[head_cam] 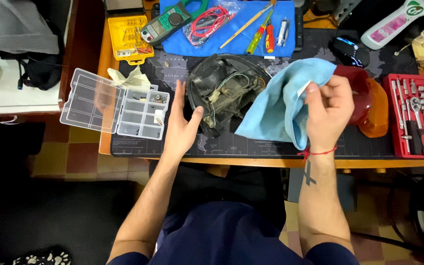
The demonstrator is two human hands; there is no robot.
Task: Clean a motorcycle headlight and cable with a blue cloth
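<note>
A dark, dirty lamp housing (224, 91) with loose wires inside lies on the black desk mat (251, 147). My left hand (182, 122) is flat and open against the housing's left side, thumb touching its rim. My right hand (327, 110) pinches a light blue cloth (283, 105), which hangs over the housing's right edge. Behind that hand rests a red and orange lamp lens (369, 105).
A clear compartment box (116, 105) lies open at the left with small parts. A red socket set (415, 115) sits at the right. At the back are a yellow bit case (128, 37), a multimeter (168, 22), screwdrivers (263, 34), a brush on a blue towel, and a computer mouse (349, 51).
</note>
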